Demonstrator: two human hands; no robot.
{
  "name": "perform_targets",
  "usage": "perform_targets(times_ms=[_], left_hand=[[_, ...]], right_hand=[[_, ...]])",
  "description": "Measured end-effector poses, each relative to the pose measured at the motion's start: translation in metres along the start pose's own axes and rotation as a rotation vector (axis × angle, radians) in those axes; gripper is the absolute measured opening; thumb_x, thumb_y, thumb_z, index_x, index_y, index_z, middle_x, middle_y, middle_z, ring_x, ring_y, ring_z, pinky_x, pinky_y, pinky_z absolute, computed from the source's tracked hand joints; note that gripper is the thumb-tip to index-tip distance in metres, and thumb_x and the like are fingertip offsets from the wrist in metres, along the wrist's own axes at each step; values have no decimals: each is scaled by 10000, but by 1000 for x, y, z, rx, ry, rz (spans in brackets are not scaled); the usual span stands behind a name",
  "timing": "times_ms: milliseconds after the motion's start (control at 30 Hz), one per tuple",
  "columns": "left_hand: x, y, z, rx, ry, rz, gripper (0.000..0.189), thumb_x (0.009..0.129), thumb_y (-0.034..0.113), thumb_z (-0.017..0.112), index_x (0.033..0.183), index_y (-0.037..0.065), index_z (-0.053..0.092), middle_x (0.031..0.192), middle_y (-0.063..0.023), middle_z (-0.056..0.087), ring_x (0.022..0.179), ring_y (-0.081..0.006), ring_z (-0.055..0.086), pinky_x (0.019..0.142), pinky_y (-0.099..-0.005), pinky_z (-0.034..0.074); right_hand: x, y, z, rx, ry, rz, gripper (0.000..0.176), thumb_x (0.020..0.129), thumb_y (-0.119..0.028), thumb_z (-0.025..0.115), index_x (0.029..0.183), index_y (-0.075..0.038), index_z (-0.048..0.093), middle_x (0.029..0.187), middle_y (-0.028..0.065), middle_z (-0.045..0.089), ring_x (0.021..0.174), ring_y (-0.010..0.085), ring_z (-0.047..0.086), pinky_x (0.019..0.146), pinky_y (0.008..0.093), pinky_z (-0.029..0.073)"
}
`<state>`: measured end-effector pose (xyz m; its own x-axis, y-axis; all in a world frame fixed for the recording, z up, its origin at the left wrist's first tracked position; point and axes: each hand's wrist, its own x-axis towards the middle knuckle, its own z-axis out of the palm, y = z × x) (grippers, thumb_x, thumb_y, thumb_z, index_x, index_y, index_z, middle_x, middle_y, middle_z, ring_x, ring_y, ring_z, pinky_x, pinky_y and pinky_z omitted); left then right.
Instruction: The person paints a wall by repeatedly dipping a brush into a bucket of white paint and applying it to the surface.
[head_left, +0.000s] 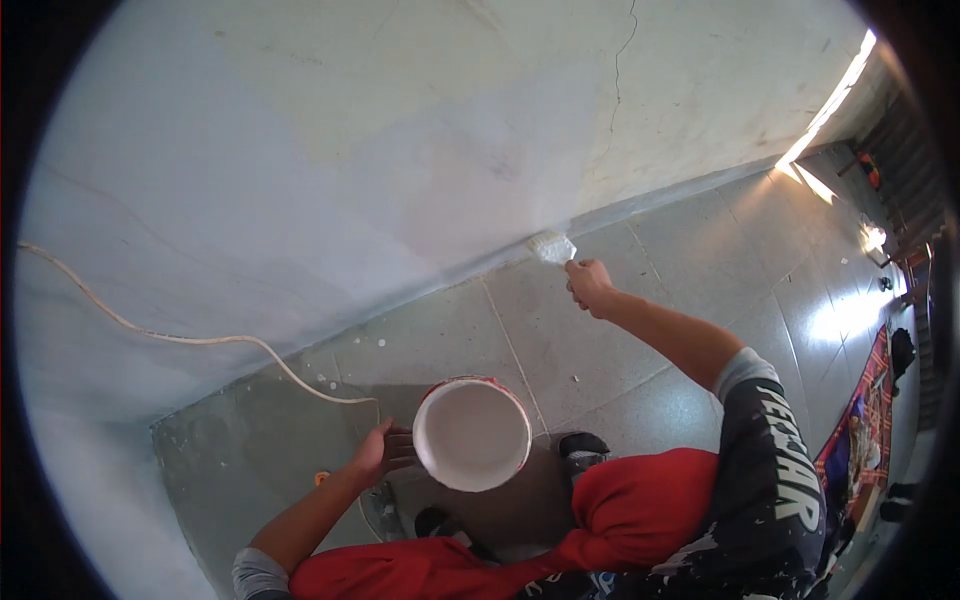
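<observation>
My right hand [590, 286] is closed round the handle of a wide paint brush [553, 247]. The whitish bristles point toward the foot of the wall, close to the grey skirting strip. Lower down, a white bucket [472, 434] with red marks on its rim holds white paint. My left hand [382, 450] is at the bucket's left side, with its fingers stretched toward the wall of the bucket; whether they press on it is hard to tell.
The wall [480, 140] has whiter and yellowish areas and a crack. A pale cable [200, 341] runs from the left to near my left hand. White drops spot the tiled floor [600, 370]. A red patterned cloth [868, 425] lies at the right.
</observation>
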<state>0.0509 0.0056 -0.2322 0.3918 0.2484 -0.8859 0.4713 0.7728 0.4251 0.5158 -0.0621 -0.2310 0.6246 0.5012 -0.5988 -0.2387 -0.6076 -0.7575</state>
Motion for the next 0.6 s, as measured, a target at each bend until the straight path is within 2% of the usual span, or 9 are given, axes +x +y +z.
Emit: perform_targets(times_ms=[33,100,133,200,333,400,433,500,600], left_hand=[[-2,1,2,-3,3,3,633,1006,486,260,1338,-32,410,1302,-205,534,1178,-327,529,1026,-476,384],[-7,4,4,-8,33,-40,637,1015,454,245,1369,-63,356,1364,-235,466,1234,-361,487,1061,-496,366],[-8,3,3,-11,36,-38,637,1015,454,245,1369,-63,356,1364,-235,466,1234,-361,487,1061,-496,366],[-11,1,1,2,36,-42,630,1014,457,240,1369,-48,366,1357,-222,478,1226,-353,494,1058,-489,368],[-13,0,1,11,47,-28,623,1014,457,232,1368,-36,372,1349,-217,487,1220,-349,500,1057,-490,367],[-10,-5,0,24,49,-14,608,1014,477,252,1309,-22,432,1293,-204,537,1167,-324,543,1016,-475,395],[-8,-4,0,24,46,-9,608,1014,477,252,1309,-22,432,1293,-204,537,1167,-324,543,1016,-475,395],[-6,-1,1,68,9,3,638,1010,469,227,1357,-45,376,1340,-219,489,1218,-347,503,1051,-485,377],[8,1,-3,38,-45,20,635,1009,467,228,1355,-43,380,1337,-215,490,1209,-345,509,1048,-483,382]], right_hand=[[12,5,5,-1,-4,-3,255,916,-258,514,819,-22,518,641,37,505,453,127,440,386,294,329],[29,4,14,-23,-15,126,263,919,-254,509,800,-20,516,648,48,517,456,132,442,388,298,327],[34,2,15,-25,-20,124,263,919,-254,509,800,-20,516,648,48,517,456,132,442,388,298,327],[36,-7,17,95,-29,138,226,910,-211,525,773,-38,480,647,63,497,471,122,400,383,286,264],[6,-37,7,79,-37,69,229,905,-208,531,779,-21,490,649,62,501,470,123,398,377,291,263],[-33,-75,-5,41,-27,-60,246,946,-193,517,794,1,512,653,50,512,488,116,432,381,281,305],[-50,-91,-14,40,-23,-66,246,946,-193,517,794,1,512,653,50,512,488,116,432,381,281,305],[-85,-121,-33,23,-63,-218,223,954,-180,532,831,6,520,665,40,504,490,95,424,382,260,306],[-138,-156,-59,110,-106,-442,215,962,-196,530,840,-19,505,672,25,494,481,61,389,379,236,283]])
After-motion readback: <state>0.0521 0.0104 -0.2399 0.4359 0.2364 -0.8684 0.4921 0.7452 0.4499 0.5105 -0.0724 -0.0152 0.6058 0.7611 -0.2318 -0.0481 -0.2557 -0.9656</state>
